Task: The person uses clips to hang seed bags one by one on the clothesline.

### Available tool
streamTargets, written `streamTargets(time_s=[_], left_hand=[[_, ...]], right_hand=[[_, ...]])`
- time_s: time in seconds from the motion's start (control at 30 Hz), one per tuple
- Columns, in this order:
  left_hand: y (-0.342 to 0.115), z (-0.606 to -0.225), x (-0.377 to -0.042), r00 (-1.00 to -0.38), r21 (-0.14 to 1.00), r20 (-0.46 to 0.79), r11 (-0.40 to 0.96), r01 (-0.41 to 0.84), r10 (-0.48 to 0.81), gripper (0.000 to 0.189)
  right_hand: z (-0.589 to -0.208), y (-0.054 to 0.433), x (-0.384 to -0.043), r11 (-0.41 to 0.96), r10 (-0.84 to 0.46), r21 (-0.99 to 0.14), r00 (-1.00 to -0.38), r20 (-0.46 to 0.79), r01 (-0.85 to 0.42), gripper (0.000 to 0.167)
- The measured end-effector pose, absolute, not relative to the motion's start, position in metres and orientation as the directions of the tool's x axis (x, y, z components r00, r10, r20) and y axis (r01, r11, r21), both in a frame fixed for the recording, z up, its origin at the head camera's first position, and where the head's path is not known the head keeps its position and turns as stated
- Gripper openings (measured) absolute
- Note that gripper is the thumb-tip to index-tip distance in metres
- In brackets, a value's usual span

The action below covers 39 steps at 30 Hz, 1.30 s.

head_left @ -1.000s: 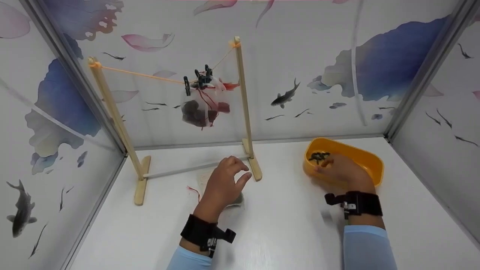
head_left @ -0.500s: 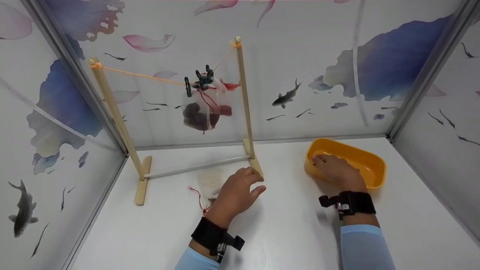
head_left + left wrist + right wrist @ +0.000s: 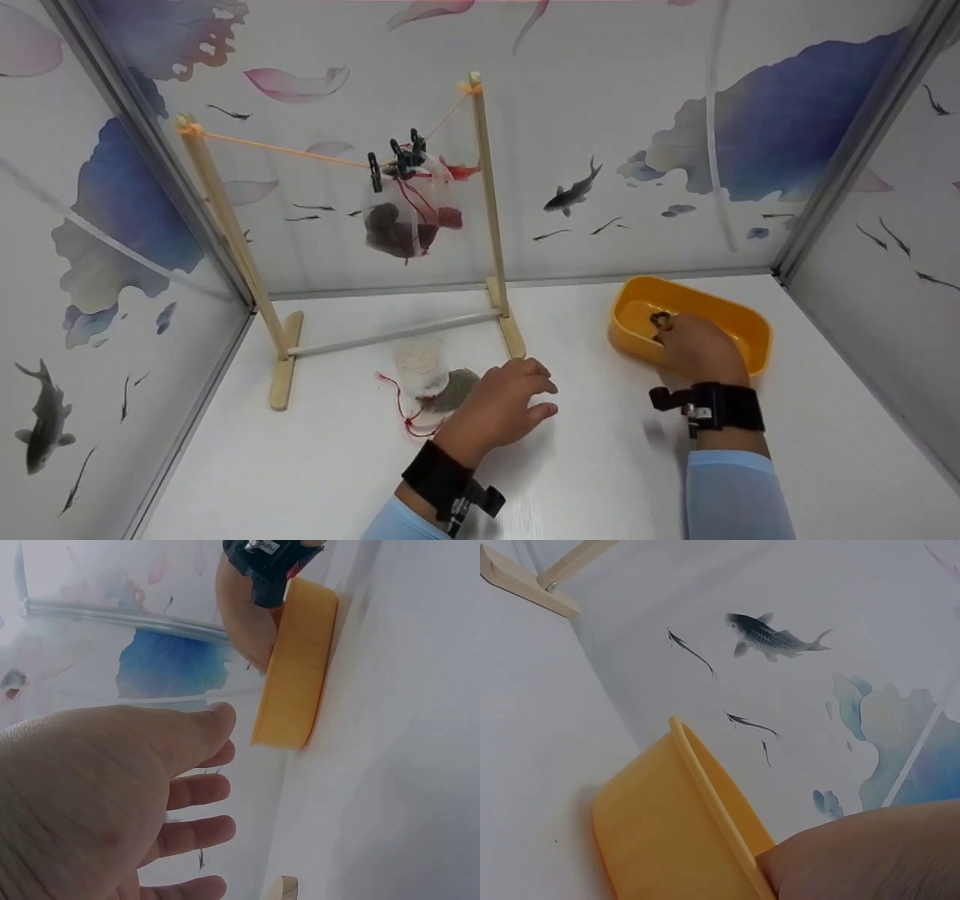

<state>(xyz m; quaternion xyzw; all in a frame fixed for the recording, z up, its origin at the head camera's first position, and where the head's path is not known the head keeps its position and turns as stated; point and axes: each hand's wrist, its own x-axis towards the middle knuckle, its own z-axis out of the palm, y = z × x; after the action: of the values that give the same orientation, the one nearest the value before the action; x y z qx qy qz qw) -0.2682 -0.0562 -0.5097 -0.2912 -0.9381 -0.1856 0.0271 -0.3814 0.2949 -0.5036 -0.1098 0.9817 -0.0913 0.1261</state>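
Note:
My right hand [image 3: 701, 349] reaches down into a yellow plastic tray [image 3: 739, 300]. Beside its fingers are small dark clips [image 3: 660, 319] on the tray floor; the fingertips are hidden, so a grasp cannot be made out. In the right wrist view the hand goes over the rim of the tray [image 3: 682, 840]. My left hand [image 3: 495, 409] hovers over the table with loosely bent fingers and holds nothing; the left wrist view shows its thumb and fingers [image 3: 199, 836] apart. Next to it lie a pale drawstring pouch [image 3: 420, 364] and a greenish one [image 3: 454, 390] with a red cord [image 3: 409, 424].
A wooden stand [image 3: 491, 202] with an orange line [image 3: 277, 148] rises at the back left. Several black clips [image 3: 409, 156] hold filled pouches [image 3: 397, 225] on that line. A pale bar [image 3: 390, 335] joins the stand's feet. Patterned walls [image 3: 600, 90] enclose the white table [image 3: 585, 465].
My left hand has moved right and nearer, uncovering the pouches. My right hand moved left over the clips, then back right, its fingers lower in the tray.

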Motion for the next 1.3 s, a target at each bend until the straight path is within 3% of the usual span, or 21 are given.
streamTargets(time_s=[0.07, 0.2, 0.47, 0.6, 0.9, 1.3], left_hand=[[-0.057, -0.510, -0.268, -0.831, 0.337, 0.154, 0.762, 0.553, 0.535, 0.027], [-0.056, -0.509, -0.268, -0.835, 0.347, 0.145, 0.763, 0.545, 0.530, 0.027], [-0.057, -0.507, -0.267, -0.841, 0.360, 0.140, 0.764, 0.535, 0.523, 0.027], [-0.058, -0.507, -0.267, -0.836, 0.338, 0.156, 0.767, 0.545, 0.526, 0.027], [-0.062, -0.498, -0.266, -0.824, 0.307, 0.231, 0.765, 0.567, 0.518, 0.023], [-0.086, -0.470, -0.261, -0.823, 0.295, 0.373, 0.787, 0.542, 0.428, 0.024]], right_hand=[[-0.504, 0.295, -0.381, 0.934, -0.167, -0.348, -0.956, -0.239, -0.076, 0.026], [-0.505, 0.296, -0.382, 0.927, -0.129, -0.373, -0.956, -0.265, -0.022, 0.023], [-0.510, 0.298, -0.382, 0.829, -0.028, -0.539, -0.951, -0.307, 0.149, 0.026], [-0.510, 0.304, -0.390, 0.821, -0.054, -0.558, -0.955, -0.290, 0.123, 0.037], [-0.483, 0.291, -0.399, 0.663, -0.049, -0.734, -0.970, -0.237, 0.146, 0.052], [-0.437, 0.217, -0.373, 0.588, -0.105, -0.809, -0.993, -0.059, -0.015, 0.026]])
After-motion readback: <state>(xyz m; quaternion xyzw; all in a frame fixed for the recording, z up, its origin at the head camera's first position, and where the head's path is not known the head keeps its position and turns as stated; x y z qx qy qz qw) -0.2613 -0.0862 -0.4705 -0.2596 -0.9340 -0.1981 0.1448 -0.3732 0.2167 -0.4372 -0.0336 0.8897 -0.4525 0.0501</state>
